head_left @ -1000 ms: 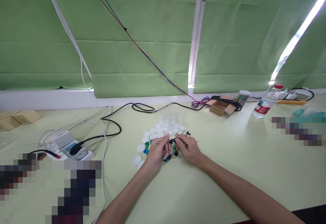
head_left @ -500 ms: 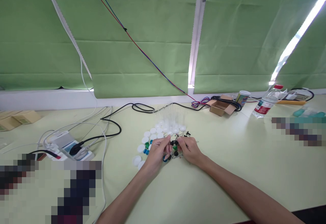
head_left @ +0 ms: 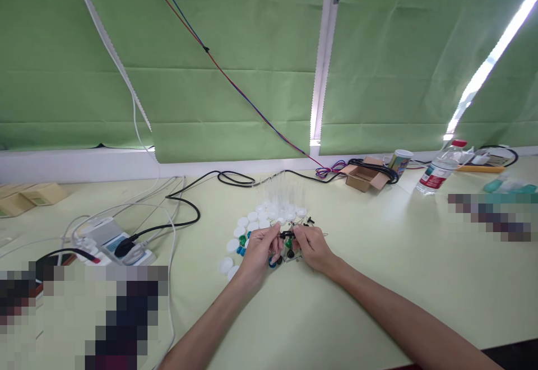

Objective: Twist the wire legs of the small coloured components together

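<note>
Between my two hands is a small black plastic piece (head_left: pixel 287 235), pinched at both ends. My left hand (head_left: pixel 265 245) grips its left end with thumb and fingers. On its right end, my right hand (head_left: pixel 311 245) closes with thumb and forefinger. Below and around the hands lie small black, green and blue parts, among them a green part (head_left: pixel 288 244), a round black part (head_left: pixel 291 254) and a blue ring (head_left: pixel 272 262). White round caps (head_left: pixel 232 245) spread to the left. Behind the hands stand several clear tubes (head_left: pixel 281 196). The fingers partly cover the parts beneath them.
A white power strip (head_left: pixel 113 244) with plugs and cables lies at the left. Along the back run a black cable (head_left: pixel 191 196), an open cardboard box (head_left: pixel 365 178), a can (head_left: pixel 400 161) and a water bottle (head_left: pixel 437 172). Beige boxes (head_left: pixel 44 193) sit at the far left.
The hands stay in almost the same place. More of the black piece shows between the fingertips now, and its two ends look slightly further apart.
</note>
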Demonstrator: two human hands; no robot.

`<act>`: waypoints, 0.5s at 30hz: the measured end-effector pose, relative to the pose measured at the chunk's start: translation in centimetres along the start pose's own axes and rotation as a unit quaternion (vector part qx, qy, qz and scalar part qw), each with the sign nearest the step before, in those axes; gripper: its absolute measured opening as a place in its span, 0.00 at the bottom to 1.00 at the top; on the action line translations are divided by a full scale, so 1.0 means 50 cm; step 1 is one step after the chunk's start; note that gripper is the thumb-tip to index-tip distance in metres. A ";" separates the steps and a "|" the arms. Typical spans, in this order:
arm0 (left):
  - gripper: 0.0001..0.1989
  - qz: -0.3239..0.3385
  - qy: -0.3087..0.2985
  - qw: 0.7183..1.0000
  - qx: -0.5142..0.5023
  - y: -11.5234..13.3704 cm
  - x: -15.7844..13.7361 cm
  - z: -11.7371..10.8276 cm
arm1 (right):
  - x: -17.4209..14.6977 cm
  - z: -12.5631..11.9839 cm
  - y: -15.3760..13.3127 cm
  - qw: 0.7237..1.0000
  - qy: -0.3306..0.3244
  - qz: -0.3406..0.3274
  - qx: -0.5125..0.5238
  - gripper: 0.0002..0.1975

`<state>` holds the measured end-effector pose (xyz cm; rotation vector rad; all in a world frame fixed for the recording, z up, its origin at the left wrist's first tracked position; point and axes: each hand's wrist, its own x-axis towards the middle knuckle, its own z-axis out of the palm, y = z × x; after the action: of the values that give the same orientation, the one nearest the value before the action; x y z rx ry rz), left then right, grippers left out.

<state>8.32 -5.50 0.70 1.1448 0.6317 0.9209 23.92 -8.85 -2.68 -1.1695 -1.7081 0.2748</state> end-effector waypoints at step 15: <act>0.28 0.006 0.017 1.000 -0.020 0.003 0.001 0.001 | -0.002 -0.002 -0.009 0.999 -0.006 0.018 0.039 0.12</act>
<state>8.32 -5.45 0.85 1.1008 0.6317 0.9615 23.76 -9.16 -2.41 -1.1429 -1.6743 0.3684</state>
